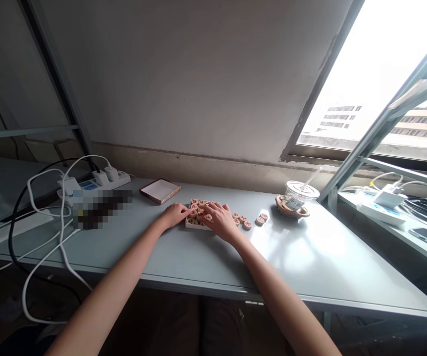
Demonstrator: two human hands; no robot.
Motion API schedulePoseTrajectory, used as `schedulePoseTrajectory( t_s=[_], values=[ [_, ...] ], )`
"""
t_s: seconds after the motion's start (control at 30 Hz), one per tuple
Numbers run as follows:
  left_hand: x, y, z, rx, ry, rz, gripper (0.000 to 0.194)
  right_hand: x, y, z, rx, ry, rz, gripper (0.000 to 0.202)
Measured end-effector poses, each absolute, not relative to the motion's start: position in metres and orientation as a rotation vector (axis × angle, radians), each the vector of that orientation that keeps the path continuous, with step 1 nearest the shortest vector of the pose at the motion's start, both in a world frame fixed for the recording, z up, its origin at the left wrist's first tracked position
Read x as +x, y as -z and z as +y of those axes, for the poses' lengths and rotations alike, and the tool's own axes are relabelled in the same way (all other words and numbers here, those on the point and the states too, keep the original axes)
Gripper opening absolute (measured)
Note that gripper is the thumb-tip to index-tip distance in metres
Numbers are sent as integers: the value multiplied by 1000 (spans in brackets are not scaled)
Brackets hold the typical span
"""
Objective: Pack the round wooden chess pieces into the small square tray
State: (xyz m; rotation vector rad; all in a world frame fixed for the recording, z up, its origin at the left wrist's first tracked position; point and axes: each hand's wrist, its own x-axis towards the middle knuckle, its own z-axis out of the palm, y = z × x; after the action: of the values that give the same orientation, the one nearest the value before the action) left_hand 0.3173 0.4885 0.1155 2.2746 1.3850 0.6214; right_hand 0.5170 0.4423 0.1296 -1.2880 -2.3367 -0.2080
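A shallow white box (198, 227) on the desk holds round wooden Chinese chess pieces (199, 215) with red and black characters. My left hand (175, 215) is at the box's left side, fingers curled against its edge and thumb by the pieces. Over the right part of the box lies my right hand (218, 220), fingers spread across the pieces and touching them; it hides that end of the box. Just right of this hand, several loose chess pieces (248, 225) rest on the desk, and a small group of pieces (261, 219) sits farther right.
A box lid (160, 190) lies inside-up behind my left hand. A lidded plastic cup (300, 195) with a straw stands on a wooden coaster (291, 210) at the right. Power strips (87, 185) and tangled white cables (63, 237) occupy the desk's left side, beside a blurred-out patch.
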Motion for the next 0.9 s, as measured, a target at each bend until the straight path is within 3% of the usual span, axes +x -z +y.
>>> schedulePoseTrajectory(
  t_s=[0.27,0.5,0.67,0.77,0.9],
  values=[
    [318,-117,487,2285,-606,1398,46,520,-130,443,-1351,213,-2306,13],
    [316,-115,490,2283,-620,1362,52,527,-138,443,-1337,191,-2303,18],
    [314,-120,486,2240,-585,1344,54,561,-144,451,-1770,289,-2132,20],
    [314,-124,484,2223,-564,1315,55,582,-138,456,-2050,144,-2114,22],
    [314,-124,484,2226,-550,1324,55,590,-135,458,-2008,3,-2173,16]
  ],
)
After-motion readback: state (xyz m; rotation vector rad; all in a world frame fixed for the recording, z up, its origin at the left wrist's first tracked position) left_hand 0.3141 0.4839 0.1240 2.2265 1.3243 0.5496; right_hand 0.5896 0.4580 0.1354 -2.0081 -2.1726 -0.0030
